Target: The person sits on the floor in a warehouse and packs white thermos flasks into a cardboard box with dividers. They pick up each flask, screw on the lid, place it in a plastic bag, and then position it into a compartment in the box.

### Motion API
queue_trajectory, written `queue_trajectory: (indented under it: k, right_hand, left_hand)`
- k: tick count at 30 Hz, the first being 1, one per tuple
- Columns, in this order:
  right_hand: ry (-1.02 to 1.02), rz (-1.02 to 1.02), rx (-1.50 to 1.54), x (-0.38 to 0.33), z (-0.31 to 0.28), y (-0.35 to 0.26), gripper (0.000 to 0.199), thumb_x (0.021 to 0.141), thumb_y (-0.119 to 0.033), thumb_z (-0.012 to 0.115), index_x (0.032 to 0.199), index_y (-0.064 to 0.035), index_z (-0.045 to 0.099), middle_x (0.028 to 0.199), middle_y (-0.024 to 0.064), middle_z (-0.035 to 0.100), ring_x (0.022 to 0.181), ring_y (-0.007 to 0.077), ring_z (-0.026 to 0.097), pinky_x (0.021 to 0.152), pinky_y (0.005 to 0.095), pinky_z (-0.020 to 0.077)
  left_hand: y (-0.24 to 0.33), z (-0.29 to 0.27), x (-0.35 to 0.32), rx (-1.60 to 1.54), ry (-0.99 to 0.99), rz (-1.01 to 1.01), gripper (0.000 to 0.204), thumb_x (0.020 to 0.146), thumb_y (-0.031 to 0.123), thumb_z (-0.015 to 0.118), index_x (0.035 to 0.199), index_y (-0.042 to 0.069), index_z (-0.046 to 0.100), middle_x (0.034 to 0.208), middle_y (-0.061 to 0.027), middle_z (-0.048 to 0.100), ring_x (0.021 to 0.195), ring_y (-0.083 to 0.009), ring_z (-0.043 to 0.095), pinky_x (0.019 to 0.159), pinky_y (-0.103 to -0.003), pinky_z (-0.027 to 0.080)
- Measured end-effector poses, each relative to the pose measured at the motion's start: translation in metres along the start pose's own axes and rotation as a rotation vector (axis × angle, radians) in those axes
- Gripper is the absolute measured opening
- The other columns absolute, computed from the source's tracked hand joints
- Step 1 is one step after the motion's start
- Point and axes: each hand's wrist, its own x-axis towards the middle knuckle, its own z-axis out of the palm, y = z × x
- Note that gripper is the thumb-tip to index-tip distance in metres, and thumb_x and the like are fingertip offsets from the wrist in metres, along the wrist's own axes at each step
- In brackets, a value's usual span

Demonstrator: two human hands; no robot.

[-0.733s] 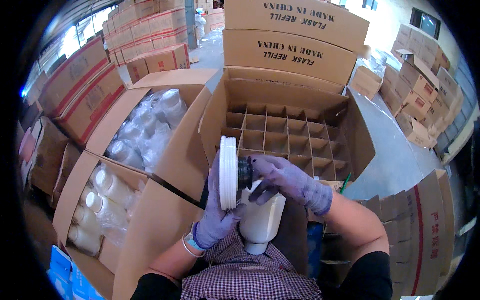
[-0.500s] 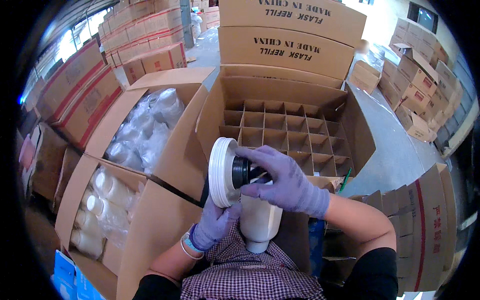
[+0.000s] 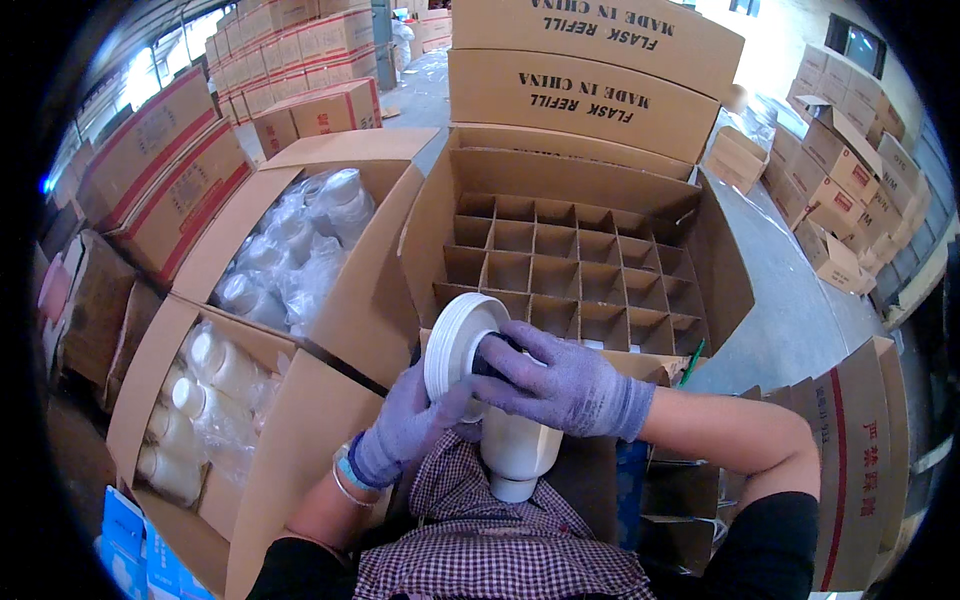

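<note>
My left hand (image 3: pixel 408 420), in a grey-purple knit glove, holds a round white ribbed plastic piece (image 3: pixel 452 345) by its lower edge. The fingers of my right hand (image 3: pixel 570 385), gloved the same way, close over a black round part (image 3: pixel 490 360) at the middle of that piece. Most of the black part is hidden by those fingers. Just below both hands a white bottle-shaped body (image 3: pixel 518 450) rests at my lap against a checked apron (image 3: pixel 500 550), its narrow end toward me; its upper end is covered by my right hand.
Ahead stands an open carton with a cardboard divider grid (image 3: pixel 555 242). On the left, one open carton holds plastic-wrapped items (image 3: pixel 290 250), another white bottles (image 3: pixel 215 380). Folded cardboard (image 3: pixel 865 460) is at the right. Stacked cartons (image 3: pixel 300 60) stand farther back.
The white ribbed piece has dropped slightly and tilted. My right hand has moved lower and its fingers now cover more of the black part. My left hand has shifted up and left.
</note>
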Motion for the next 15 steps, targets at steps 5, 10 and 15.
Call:
queue_trajectory:
  k: [5,10,15]
  right_hand:
    - [0.004,0.068,0.074,0.015,-0.021,0.008,0.044,0.09,-0.025,0.069,0.129,-0.008,0.059,0.115,0.017,0.061,0.103,0.0301,0.067,0.08,0.0369,0.0603]
    - [-0.166,0.994,1.118,0.013,-0.026,0.037,0.063,0.084,-0.034,0.075,0.137,-0.0052,0.055,0.108,0.0186,0.068,0.095,0.0308,0.07,0.083,0.0353,0.0581]
    - [0.268,0.11,-0.188,0.026,-0.027,0.023,0.07,0.081,-0.037,0.077,0.137,-0.0041,0.051,0.106,0.0214,0.068,0.097,0.0386,0.068,0.087,0.0396,0.0562]
  left_hand:
    - [0.005,0.007,0.005,-0.045,0.038,0.023,0.061,0.097,0.039,0.061,0.139,-0.002,0.046,0.125,-0.0144,0.063,0.109,-0.023,0.065,0.095,-0.037,0.053]
    - [0.009,0.031,0.01,0.148,0.288,0.302,0.057,0.099,0.034,0.059,0.141,-0.001,0.045,0.126,-0.0162,0.061,0.111,-0.0251,0.062,0.097,-0.038,0.049]
    - [-0.007,0.021,0.013,-0.134,0.219,0.255,0.068,0.099,0.039,0.059,0.147,-0.004,0.038,0.135,-0.0214,0.057,0.122,-0.0269,0.058,0.103,-0.039,0.045]
